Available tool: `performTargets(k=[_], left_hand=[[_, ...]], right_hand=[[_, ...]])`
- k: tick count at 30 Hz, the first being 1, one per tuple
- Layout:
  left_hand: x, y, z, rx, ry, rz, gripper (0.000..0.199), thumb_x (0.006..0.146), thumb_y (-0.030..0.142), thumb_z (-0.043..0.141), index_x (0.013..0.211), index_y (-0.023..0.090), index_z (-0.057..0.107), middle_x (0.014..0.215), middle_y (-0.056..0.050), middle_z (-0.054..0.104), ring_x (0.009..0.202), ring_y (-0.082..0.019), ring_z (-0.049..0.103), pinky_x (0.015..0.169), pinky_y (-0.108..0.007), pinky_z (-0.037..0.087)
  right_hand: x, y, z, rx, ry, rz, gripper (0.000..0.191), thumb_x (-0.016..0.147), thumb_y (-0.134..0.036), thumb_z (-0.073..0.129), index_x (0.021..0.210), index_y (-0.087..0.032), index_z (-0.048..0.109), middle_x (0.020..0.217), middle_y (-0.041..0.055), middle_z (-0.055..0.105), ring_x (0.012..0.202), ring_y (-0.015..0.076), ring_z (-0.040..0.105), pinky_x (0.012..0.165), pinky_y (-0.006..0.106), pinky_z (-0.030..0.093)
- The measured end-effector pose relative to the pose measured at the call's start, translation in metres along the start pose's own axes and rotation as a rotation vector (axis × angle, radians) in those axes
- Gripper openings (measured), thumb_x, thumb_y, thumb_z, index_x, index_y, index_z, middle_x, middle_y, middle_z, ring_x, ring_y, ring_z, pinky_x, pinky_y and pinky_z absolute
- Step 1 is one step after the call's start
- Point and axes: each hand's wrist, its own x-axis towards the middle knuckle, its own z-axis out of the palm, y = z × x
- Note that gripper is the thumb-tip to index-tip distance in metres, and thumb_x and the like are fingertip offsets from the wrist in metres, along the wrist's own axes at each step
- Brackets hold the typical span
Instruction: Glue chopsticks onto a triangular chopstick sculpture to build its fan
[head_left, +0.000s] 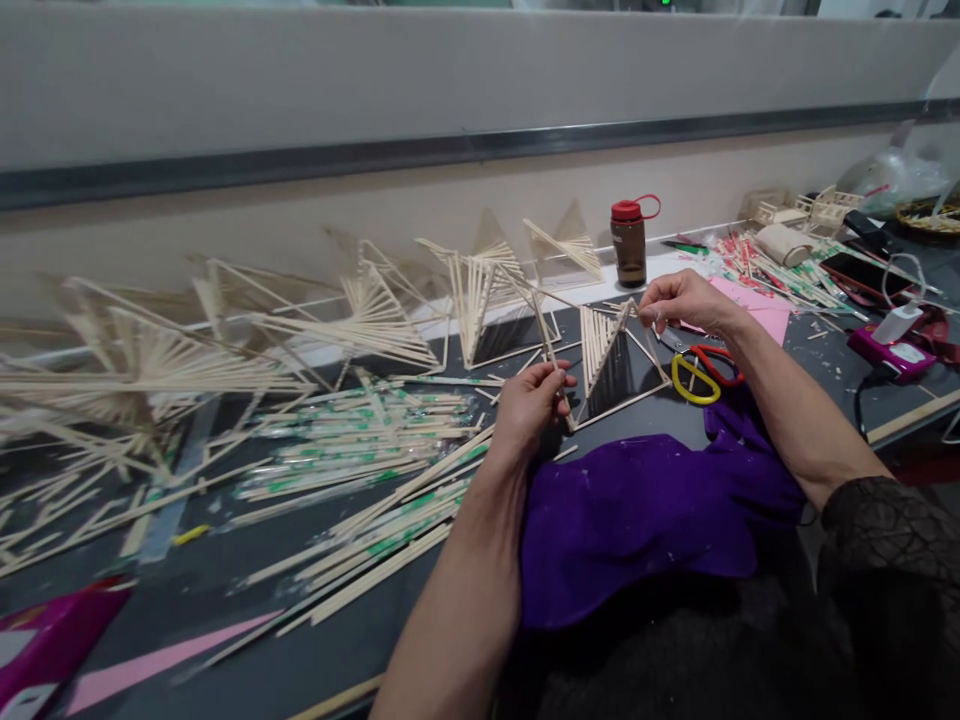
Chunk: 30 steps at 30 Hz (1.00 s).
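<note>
A small frame of thin wooden sticks, with a fan of slats on its left side, stands on the dark table between my hands. My left hand pinches an upright stick at the frame's left edge, fingers closed round it. My right hand has its thumb and fingertips pressed together at the frame's top corner; what they hold there is too small to make out. Scissors with yellow and red handles lie just right of the frame. Purple cloth lies in front of it.
Several stick structures line the wall on the left. Wrapped stick bundles and loose sticks cover the left of the table. A red-capped bottle stands behind. Pink paper, a phone and a purple device are right.
</note>
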Motion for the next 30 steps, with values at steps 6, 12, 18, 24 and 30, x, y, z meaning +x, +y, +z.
performTargets(k=[6, 12, 18, 24, 30], left_hand=[[0.002, -0.003, -0.001, -0.01, 0.005, 0.004, 0.031, 0.064, 0.035, 0.068, 0.087, 0.014, 0.065, 0.072, -0.002, 0.067, 0.037, -0.007, 0.049, 0.034, -0.017, 0.031], [0.002, -0.002, -0.003, 0.049, 0.052, -0.001, 0.03, 0.064, 0.041, 0.073, 0.076, 0.014, 0.068, 0.065, -0.003, 0.066, 0.039, -0.007, 0.044, 0.039, -0.02, 0.03], [-0.001, 0.001, -0.003, 0.036, -0.064, -0.082, 0.034, 0.057, 0.04, 0.08, 0.08, 0.016, 0.072, 0.078, -0.008, 0.071, 0.063, -0.015, 0.059, 0.047, -0.02, 0.036], [0.001, 0.002, -0.002, 0.0, -0.071, -0.124, 0.032, 0.054, 0.028, 0.08, 0.083, 0.016, 0.073, 0.074, -0.005, 0.068, 0.057, -0.011, 0.055, 0.044, -0.018, 0.032], [0.003, 0.001, 0.001, -0.168, -0.117, -0.198, 0.033, 0.05, 0.024, 0.084, 0.078, 0.015, 0.072, 0.069, -0.004, 0.065, 0.055, -0.011, 0.055, 0.043, -0.02, 0.037]], right_hand=[[0.0, 0.002, -0.005, 0.016, 0.13, 0.035, 0.011, 0.07, -0.023, 0.068, 0.068, -0.017, 0.059, 0.067, 0.0016, 0.066, 0.053, 0.0077, 0.056, 0.043, 0.02, 0.032], [0.006, 0.018, -0.028, 0.147, 0.711, 0.048, 0.008, 0.075, -0.023, 0.058, 0.073, -0.02, 0.051, 0.076, 0.0021, 0.063, 0.054, 0.0077, 0.053, 0.043, 0.022, 0.029], [0.003, 0.019, -0.03, 0.182, 0.609, 0.117, 0.011, 0.069, -0.011, 0.059, 0.076, -0.019, 0.055, 0.075, 0.0028, 0.066, 0.055, 0.0075, 0.053, 0.044, 0.022, 0.028], [-0.02, -0.011, -0.016, 0.0, 0.15, 0.138, 0.009, 0.065, -0.012, 0.066, 0.073, -0.016, 0.067, 0.061, 0.0011, 0.064, 0.046, 0.0079, 0.052, 0.042, 0.023, 0.028], [-0.055, -0.019, 0.041, -0.247, -0.079, 0.154, 0.008, 0.076, -0.021, 0.063, 0.08, -0.019, 0.07, 0.071, 0.0029, 0.069, 0.05, 0.0122, 0.06, 0.047, 0.026, 0.038]])
